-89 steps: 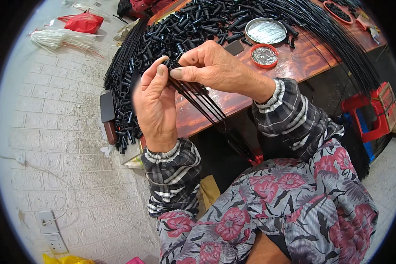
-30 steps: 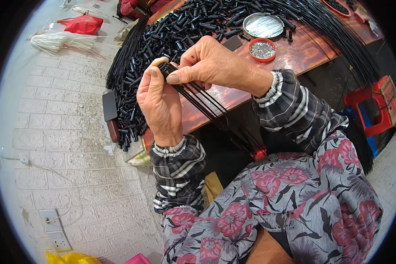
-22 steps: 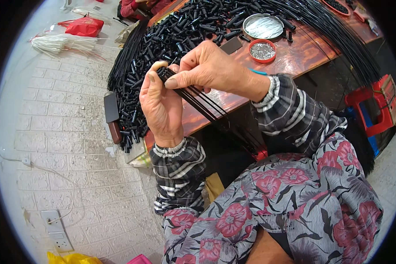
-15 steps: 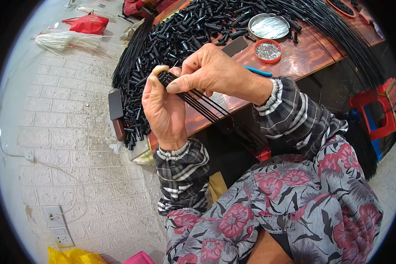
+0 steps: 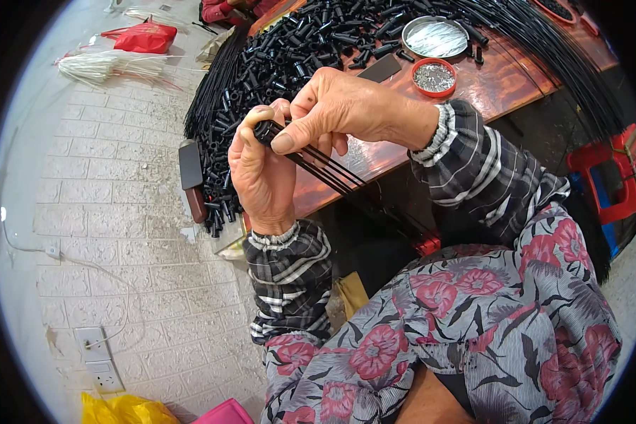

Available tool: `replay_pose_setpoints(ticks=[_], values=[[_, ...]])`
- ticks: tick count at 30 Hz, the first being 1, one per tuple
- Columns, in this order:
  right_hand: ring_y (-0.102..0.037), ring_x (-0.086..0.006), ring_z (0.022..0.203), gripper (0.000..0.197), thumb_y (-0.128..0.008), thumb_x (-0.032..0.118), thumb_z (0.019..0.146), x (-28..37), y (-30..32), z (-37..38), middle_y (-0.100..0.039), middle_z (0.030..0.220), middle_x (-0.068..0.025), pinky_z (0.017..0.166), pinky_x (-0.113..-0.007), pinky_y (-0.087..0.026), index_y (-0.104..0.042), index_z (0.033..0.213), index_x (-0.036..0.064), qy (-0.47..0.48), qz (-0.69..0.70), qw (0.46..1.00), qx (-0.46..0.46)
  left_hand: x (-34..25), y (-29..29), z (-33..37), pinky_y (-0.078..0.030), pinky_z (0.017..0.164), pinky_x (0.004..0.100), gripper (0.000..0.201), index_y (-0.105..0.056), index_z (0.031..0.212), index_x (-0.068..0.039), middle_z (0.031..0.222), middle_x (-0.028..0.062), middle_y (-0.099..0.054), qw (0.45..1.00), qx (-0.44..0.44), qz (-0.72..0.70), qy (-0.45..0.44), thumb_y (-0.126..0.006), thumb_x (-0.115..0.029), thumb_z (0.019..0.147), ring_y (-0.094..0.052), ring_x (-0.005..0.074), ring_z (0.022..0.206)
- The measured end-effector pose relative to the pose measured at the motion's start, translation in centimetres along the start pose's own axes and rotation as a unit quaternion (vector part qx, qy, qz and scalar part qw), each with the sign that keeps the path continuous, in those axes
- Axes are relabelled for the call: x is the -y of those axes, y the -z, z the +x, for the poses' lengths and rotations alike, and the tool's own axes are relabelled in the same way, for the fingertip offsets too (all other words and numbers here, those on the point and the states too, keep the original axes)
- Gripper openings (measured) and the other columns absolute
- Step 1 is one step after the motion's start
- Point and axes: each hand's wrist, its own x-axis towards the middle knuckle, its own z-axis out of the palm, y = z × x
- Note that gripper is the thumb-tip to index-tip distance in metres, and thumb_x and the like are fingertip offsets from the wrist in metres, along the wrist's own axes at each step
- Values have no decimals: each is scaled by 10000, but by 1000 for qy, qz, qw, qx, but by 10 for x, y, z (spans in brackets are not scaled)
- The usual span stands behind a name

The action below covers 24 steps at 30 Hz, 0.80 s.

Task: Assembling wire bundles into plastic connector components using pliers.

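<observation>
My left hand is raised over the table's near edge, its fingers curled round a short black cylindrical piece. Several thin black rods run from that piece down to the right, toward my lap. My right hand pinches the rods close beside the piece, with the thumb on top. Its other fingers are partly hidden behind the rods. Whether the rods pass inside the piece or only lie against it, I cannot tell. Behind both hands spreads a large heap of short black tubular parts.
On the brown table stand a round dish of clear slender pieces and a red-rimmed dish of small silvery bits. A dark-bladed tool lies left of the heap. Long black rods arch over the right side. A red frame stands right.
Both hands keep their grip on the piece and rods, with the right thumb shifted slightly. The right forearm has moved a little right, and the blue-handled thing by it is now out of sight.
</observation>
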Motion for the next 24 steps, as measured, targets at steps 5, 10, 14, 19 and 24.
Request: replay_pose_setpoints(ticks=[5,10,14,19,24], values=[[-467,-50,381,323,-758,280,635,0,-2,4,-494,496,8,330,-157,-350,-544,538,58,11,20,1000,14,1,16,-4,-386,885,308,328,-554,1006,29,1021,93,-529,1000,-15,-15,10,-538,-254,843,-506,182,961],[-483,-49,403,256,-728,249,678,4,0,6,-499,505,8,332,-147,-346,-608,632,27,-5,13,998,63,2,12,-2,-328,942,451,288,-531,1075,-107,1218,192,-426,998,32,-26,45,-518,-288,851,-416,265,1121],[-477,-46,414,264,-711,265,701,-4,4,7,-510,507,8,353,-155,-343,-624,679,17,8,-14,1000,-17,4,-14,-1,-319,967,393,326,-536,1022,46,1134,264,-481,996,-92,10,5,-528,-228,846,-465,289,1082],[-429,-23,446,278,-709,238,706,-6,-4,3,-502,491,14,399,-174,-310,-627,640,-19,165,-211,954,-135,-4,-18,1,-380,899,327,252,-553,994,72,1060,206,-549,977,-176,118,-22,-527,-130,846,-531,207,948],[-416,-17,439,264,-692,192,711,6,-8,-8,-474,474,20,387,-183,-297,-585,585,-13,181,-318,916,-163,-4,-29,5,-444,780,253,223,-571,986,65,1002,151,-585,972,-195,134,-1,-553,-91,827,-560,152,847]])
